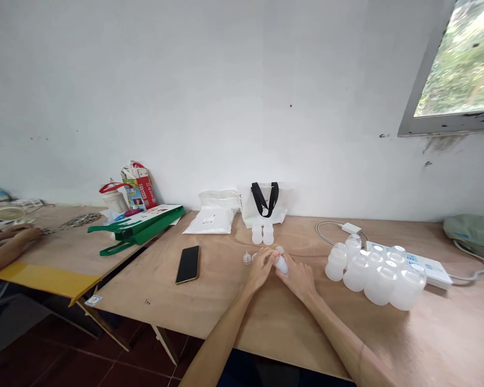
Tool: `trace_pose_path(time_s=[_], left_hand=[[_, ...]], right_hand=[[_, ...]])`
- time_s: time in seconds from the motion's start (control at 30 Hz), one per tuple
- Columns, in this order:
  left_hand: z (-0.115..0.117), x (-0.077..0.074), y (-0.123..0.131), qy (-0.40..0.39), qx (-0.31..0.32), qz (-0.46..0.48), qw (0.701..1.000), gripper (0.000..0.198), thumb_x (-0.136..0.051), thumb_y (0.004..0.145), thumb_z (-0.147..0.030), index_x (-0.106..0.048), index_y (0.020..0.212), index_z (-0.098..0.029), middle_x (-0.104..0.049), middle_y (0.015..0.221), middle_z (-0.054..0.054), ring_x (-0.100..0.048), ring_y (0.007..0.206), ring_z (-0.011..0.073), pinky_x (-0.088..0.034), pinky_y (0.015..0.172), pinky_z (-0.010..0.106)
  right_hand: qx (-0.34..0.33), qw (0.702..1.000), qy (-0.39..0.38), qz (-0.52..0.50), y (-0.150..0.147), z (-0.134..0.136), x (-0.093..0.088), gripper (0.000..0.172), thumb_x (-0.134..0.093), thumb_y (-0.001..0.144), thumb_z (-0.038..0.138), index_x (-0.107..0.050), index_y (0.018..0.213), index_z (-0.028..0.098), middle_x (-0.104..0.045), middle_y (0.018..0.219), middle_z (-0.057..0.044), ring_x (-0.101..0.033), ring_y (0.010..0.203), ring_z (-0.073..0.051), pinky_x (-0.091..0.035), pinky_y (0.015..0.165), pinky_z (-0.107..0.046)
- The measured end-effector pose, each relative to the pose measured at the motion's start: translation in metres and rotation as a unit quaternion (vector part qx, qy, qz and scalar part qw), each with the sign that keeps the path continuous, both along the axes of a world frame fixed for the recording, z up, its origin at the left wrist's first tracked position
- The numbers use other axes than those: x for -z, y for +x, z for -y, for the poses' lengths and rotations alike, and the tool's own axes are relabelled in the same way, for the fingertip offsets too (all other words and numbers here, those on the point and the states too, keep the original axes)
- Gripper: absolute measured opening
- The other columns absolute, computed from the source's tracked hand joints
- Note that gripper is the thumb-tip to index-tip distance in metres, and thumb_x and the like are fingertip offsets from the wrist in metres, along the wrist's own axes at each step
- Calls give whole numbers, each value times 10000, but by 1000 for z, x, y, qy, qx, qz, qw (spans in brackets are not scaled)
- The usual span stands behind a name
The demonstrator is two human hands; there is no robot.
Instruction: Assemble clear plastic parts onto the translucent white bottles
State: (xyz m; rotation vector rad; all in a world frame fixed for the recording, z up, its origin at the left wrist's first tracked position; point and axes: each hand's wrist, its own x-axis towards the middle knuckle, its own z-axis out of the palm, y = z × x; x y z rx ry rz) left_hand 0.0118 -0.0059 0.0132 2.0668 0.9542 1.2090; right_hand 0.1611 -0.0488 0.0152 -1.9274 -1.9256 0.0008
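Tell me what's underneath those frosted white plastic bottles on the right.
The rear frosted bottles seem to rest on a flat white box with blue print; the front ones stand on the plywood tabletop. The box beneath them is hidden.

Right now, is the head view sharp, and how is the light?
Head view: the window glares white and blurs, the wall is soft and evenly lit, the plywood table bows from lens distortion, and the left hand and right hand look fairly sharp.

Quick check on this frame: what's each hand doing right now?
Left hand: closed, holding a small translucent plastic bottle.
Right hand: closed, holding the same bottle.
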Motion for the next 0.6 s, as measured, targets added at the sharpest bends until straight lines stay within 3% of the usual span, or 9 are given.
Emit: trace_pose_path(time_s=[0.07,0.17,0.27,0.37,0.47,0.6], left_hand=[[-5,6,-1,0,-54,-25,998,490,-406,1041,-560,-701,871,-209,-729,893,50,-640,871,217,-498,847,341],[-8,14,-4,-6,-87,-38,995,569,-332,1059,-574,-645,752,-211,-688,774,39,-614,760,201,-486,788,334],[-3,12,-4,-13,-79,-25,996,489,-366,1056,-570,-695,930,-231,-723,868,31,-637,808,202,-495,808,329],[4,4,-3,-20,-18,5,1000,404,-451,1037,-533,-684,1221,-259,-752,1118,45,-662,949,213,-514,888,342],[6,-1,-2,-19,28,20,999,413,-464,1033,-505,-706,1240,-242,-735,1240,67,-662,1027,226,-517,955,358],[1,3,-4,-23,3,21,1000,370,-511,1015,-501,-699,1211,-250,-758,1138,42,-666,939,205,-531,904,341]], right_hand=[[-6,1000,7,21,0,-1,1,379,-622,942,334,-619,1312,251,-812,1066,-83,-778,938,-270,-427,690,-282],[16,999,21,20,1,-4,1,349,-595,971,337,-615,1309,253,-798,1134,-93,-774,954,-255,-438,700,-281],[15,1000,14,13,7,-6,0,282,-581,987,361,-639,1234,240,-802,1103,-93,-774,946,-259,-430,684,-283],[-12,1000,1,6,11,-6,-1,271,-586,978,348,-642,1217,233,-811,1044,-79,-776,925,-271,-418,674,-290],[-26,1000,4,-8,12,-6,0,322,-581,975,354,-618,1275,244,-815,1024,-64,-776,918,-276,-407,667,-289],[-26,1000,4,-16,13,-9,1,295,-571,973,366,-632,1232,241,-818,1030,-65,-778,916,-278,-389,654,-283]])
